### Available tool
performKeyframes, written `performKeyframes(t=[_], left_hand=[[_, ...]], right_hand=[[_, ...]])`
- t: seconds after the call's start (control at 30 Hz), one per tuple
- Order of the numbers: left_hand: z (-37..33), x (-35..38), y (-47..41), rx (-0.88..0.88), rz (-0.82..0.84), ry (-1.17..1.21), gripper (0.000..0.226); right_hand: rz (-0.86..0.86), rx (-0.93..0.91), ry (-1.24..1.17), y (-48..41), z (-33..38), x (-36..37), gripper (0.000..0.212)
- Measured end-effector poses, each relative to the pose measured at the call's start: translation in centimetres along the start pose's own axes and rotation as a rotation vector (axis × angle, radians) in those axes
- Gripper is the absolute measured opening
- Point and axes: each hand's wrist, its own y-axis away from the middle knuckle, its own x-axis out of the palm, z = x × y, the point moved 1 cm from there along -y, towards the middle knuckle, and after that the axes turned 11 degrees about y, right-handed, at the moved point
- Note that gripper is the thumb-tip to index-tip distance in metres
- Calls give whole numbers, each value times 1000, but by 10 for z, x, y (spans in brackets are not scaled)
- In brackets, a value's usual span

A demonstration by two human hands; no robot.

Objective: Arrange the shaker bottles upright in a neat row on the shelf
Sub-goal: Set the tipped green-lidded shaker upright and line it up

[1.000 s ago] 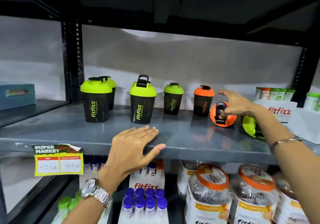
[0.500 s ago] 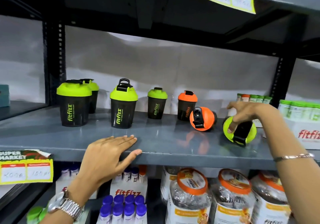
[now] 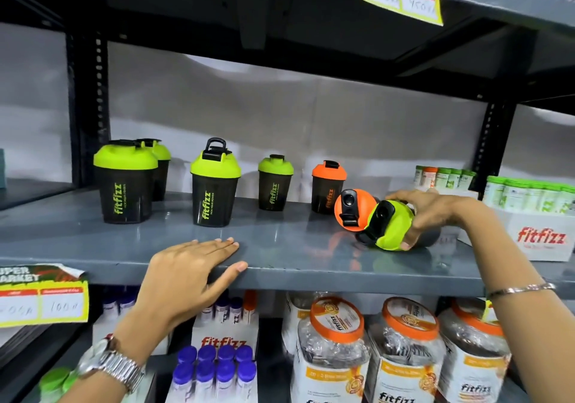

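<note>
Several black shaker bottles stand upright on the grey shelf (image 3: 280, 247): two green-lidded ones at the left (image 3: 126, 181), a green-lidded one with a raised handle (image 3: 214, 185), a smaller green one (image 3: 275, 183) and an orange-lidded one (image 3: 328, 186). An orange-lidded bottle (image 3: 350, 209) lies on its side, lid towards me. My right hand (image 3: 432, 213) grips a green-lidded bottle (image 3: 390, 225), also on its side, pressed against the orange one. My left hand (image 3: 189, 269) rests flat on the shelf's front edge, fingers apart, holding nothing.
A white fitfizz box (image 3: 538, 234) of green-capped tubes sits at the shelf's right. A black upright post (image 3: 490, 144) stands behind it. Below are orange-lidded jars (image 3: 336, 349) and purple-capped bottles (image 3: 214, 368). Yellow price tags (image 3: 43, 297) hang on the shelf edges.
My right hand has closed around the lying green-lidded bottle and drawn it left against the lying orange one. The left hand stays on the shelf edge. The view shifted right.
</note>
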Motion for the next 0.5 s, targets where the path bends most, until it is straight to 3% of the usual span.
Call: performKeyframes(t=[0.27,0.5], left_hand=[[0,-1,0,-1,16,3,64],[1,-2,0,0,30,21,59]], right_hand=[[-243,-42,146,8,11,5,88],[-364,-173,-244,9,64,-15,73]])
